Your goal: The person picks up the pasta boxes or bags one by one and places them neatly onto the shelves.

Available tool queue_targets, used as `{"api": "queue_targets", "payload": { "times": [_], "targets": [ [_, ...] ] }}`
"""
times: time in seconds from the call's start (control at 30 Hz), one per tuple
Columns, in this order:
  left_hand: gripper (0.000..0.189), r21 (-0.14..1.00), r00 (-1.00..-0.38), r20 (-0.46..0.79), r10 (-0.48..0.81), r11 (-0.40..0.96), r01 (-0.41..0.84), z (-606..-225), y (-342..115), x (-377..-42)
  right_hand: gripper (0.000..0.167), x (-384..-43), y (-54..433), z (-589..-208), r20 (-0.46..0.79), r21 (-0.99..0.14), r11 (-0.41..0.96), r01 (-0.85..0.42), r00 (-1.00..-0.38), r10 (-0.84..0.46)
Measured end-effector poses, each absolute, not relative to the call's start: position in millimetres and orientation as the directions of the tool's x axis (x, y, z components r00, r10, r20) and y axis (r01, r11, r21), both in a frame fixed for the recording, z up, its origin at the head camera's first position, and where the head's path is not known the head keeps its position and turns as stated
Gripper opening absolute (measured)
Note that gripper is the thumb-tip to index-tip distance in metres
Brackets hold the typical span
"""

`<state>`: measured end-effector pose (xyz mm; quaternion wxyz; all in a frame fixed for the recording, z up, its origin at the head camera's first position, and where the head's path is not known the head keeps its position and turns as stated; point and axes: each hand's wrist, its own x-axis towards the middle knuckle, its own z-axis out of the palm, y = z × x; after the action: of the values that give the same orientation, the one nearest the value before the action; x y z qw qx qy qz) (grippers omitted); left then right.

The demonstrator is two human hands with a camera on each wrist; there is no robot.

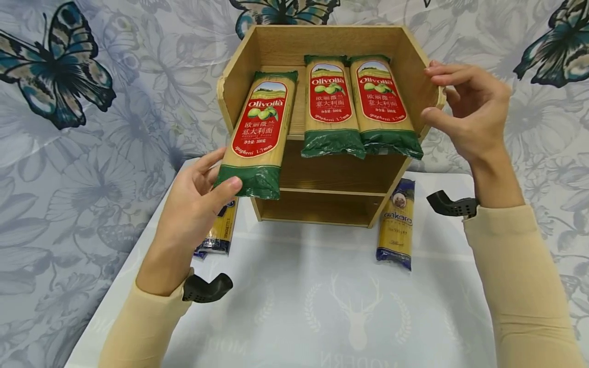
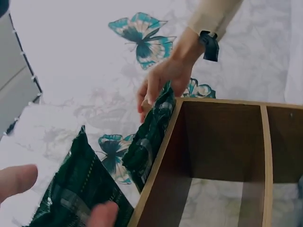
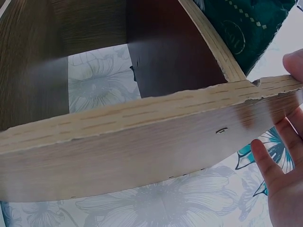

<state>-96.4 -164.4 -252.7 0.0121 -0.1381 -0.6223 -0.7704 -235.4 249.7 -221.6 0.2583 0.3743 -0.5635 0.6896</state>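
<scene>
In the head view my left hand (image 1: pixel 190 204) holds the lower left corner of a spaghetti pack (image 1: pixel 259 122) with a red label and green ends. My thumb lies over its green end; some fingers are hidden. The pack slants across the top compartment of a small wooden shelf (image 1: pixel 331 192), jutting out past the other packs. Two matching spaghetti packs, a middle one (image 1: pixel 331 102) and a right one (image 1: pixel 382 102), lie side by side there. My right hand (image 1: pixel 474 107) grips the shelf's right side panel (image 3: pixel 142 127), thumb inside and other fingers outside.
Under the shelf's right side, a yellow and blue pasta pack (image 1: pixel 395 225) lies on the white table (image 1: pixel 294 306). More blue-ended packaging (image 1: pixel 218 235) is partly hidden behind my left hand. Butterfly-patterned cloth (image 1: pixel 138 102) hangs behind. The lower compartments show bare wood.
</scene>
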Motion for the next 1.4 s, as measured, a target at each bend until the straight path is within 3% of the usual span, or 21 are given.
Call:
{"api": "queue_targets", "payload": {
  "times": [0.2, 0.37, 0.63, 1.4],
  "targets": [
    [0.068, 0.935, -0.938, 0.346, -0.013, 0.088, 0.343, -259.3, -159.4, -81.4, 0.039, -234.5, 249.2, -222.1, 0.806, -0.584, -0.242, -0.775, -0.589, -0.063],
    [0.053, 0.887, -0.885, 0.444, -0.140, 0.213, 0.411, -265.6, -156.8, -83.3, 0.039, -234.6, 250.2, -222.2, 0.810, -0.581, -0.227, -0.782, -0.583, -0.062],
    [0.046, 0.872, -0.864, 0.472, -0.175, 0.235, 0.429, -266.5, -153.3, -98.8, 0.038, -234.8, 249.9, -220.9, 0.813, -0.578, -0.211, -0.788, -0.578, -0.070],
    [0.054, 0.897, -0.884, 0.409, -0.229, 0.279, 0.342, -263.3, -141.2, -154.6, 0.038, -236.3, 251.7, -223.5, 0.813, -0.578, -0.212, -0.788, -0.578, -0.070]
  ]
}}
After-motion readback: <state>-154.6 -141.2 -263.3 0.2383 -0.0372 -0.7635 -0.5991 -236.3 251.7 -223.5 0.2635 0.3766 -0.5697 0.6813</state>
